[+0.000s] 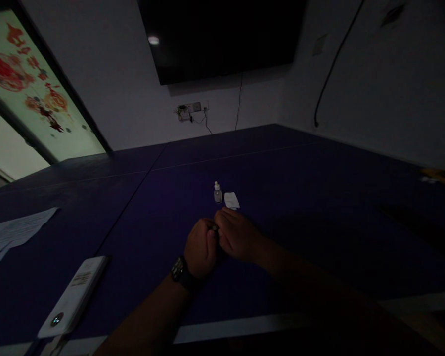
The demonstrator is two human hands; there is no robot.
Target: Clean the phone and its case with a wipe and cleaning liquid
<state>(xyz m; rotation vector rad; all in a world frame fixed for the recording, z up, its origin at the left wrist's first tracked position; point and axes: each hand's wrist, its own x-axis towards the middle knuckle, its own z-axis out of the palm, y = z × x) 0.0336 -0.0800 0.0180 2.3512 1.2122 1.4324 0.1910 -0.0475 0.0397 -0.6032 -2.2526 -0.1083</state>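
Observation:
My left hand (200,249), with a dark watch (178,269) on its wrist, is closed with its fingers curled. Against it, my right hand (237,235) is closed too, and the two meet knuckle to knuckle above the blue table. Between them shows a small dark object (214,228), mostly hidden by the fingers and too dim to name. Just beyond the hands stands a small clear bottle (217,194) with a white dropper top, upright. A white folded cloth or tissue (232,200) lies to its right, close to my right hand.
A white power bank (74,296) with a lit display lies at the near left, and paper sheets (18,232) lie at the left. The blue table (282,173) has a white front edge. A dark screen (226,34) hangs on the wall above sockets (193,107).

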